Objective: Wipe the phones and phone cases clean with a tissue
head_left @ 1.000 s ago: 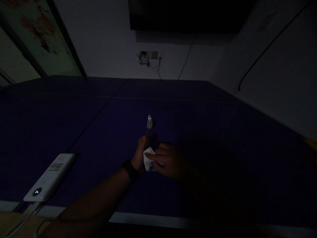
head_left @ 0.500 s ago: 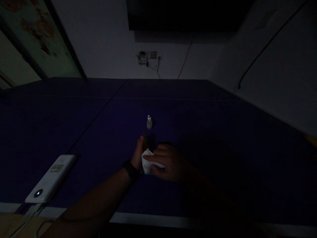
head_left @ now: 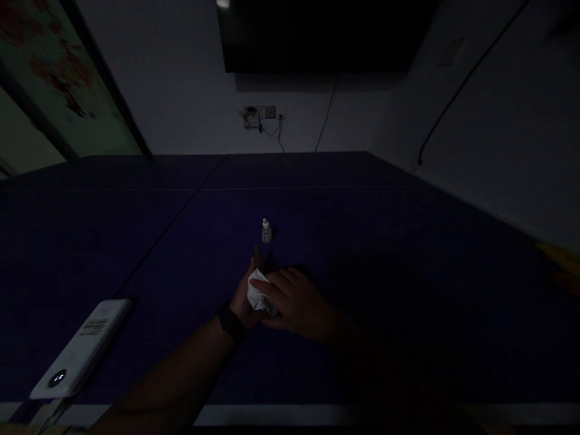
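My left hand (head_left: 243,301), with a dark band on its wrist, is closed around a slim, upright brownish object (head_left: 258,257); the dim light hides what kind it is. A crumpled white tissue or cloth (head_left: 257,290) lies against that object's lower part. Over it, my right hand (head_left: 296,305) bends its fingers and presses the white piece toward the left palm. Just beyond the hands stands a small clear dropper bottle (head_left: 266,234) with a white cap, touched by neither hand.
At the left on the dark blue table (head_left: 181,254) lies a white power bank (head_left: 84,347) with a lit round display and cables at its near end. A wall socket with plugs (head_left: 260,115) sits under a dark screen (head_left: 312,42). Something yellow (head_left: 559,258) shows at the right edge.
The view has tilted up and turned slightly right. My right hand has shifted the white cloth against the held object, its fingers now more over the top. The left hand keeps its hold.
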{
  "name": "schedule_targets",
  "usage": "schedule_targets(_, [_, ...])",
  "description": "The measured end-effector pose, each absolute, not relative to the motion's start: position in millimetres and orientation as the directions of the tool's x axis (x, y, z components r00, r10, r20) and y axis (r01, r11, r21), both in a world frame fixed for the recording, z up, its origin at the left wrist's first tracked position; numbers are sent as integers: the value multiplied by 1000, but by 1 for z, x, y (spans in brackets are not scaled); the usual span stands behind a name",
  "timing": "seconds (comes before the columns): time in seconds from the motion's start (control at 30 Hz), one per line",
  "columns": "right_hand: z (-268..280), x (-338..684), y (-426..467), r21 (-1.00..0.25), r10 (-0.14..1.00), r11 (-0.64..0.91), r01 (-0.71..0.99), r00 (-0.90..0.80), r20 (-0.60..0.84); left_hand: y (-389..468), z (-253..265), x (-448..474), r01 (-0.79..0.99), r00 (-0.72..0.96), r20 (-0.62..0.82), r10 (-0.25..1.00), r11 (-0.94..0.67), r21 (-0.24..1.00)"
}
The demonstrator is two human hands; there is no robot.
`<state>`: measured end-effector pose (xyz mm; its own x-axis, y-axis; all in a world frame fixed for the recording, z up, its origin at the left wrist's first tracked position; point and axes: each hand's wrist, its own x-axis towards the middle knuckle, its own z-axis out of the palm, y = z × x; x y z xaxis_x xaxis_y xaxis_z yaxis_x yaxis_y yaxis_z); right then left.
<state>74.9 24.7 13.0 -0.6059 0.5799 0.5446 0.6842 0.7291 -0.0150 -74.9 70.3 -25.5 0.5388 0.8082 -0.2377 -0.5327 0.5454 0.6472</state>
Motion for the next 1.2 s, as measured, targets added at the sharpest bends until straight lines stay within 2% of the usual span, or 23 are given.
schedule_targets(0.17, [10, 82, 28, 24, 414, 776, 631, -537, 735, 66, -14, -74, -501, 630, -307, 713, 675, 542])
schedule_targets(0.3, [6, 88, 29, 65, 334, 778, 625, -500, 799, 60, -3, -73, -474, 690, -318, 651, 737, 482])
schedule_targets(0.5, [7, 83, 28, 11, 451, 740, 673, -507, 735, 51, 3, -71, -539, 572, -270, 774, 603, 588])
schedule_targets(0.6, [10, 83, 29, -28, 457, 741, 671, -474, 753, 51, 1, -65, -547, 539, -224, 812, 539, 640])
schedule_targets(0.73, [12, 89, 32, -254, 475, 717, 649, -188, 859, 56, -10, -59, -460, 391, -111, 914, 298, 836])
schedule_targets(0.8, [11, 92, 33, -402, 538, 679, 614, -44, 842, 60, -15, -63, -299, 230, 8, 973, 62, 952])
schedule_targets(0.87, [7, 93, 33, -557, 637, 641, 528, 39, 770, 63, -17, -70, -247, 152, 83, 985, -44, 968])
schedule_targets(0.9, [4, 93, 34, -628, 690, 623, 466, 51, 722, 64, -16, -75, -205, 152, 158, 976, -125, 971])
schedule_targets(1.0, [-3, 87, 34, -770, 800, 574, 277, 10, 600, 64, -12, -85, -88, 362, 426, 829, -424, 901])
schedule_targets(1.07, [-5, 83, 33, -805, 827, 553, 215, -22, 562, 64, -13, -87, -68, 473, 470, 745, -502, 863])
schedule_targets(1.2, [2, 81, 33, -774, 794, 607, 179, -92, 601, 67, -24, -87, -21, 516, 462, 722, -528, 849])
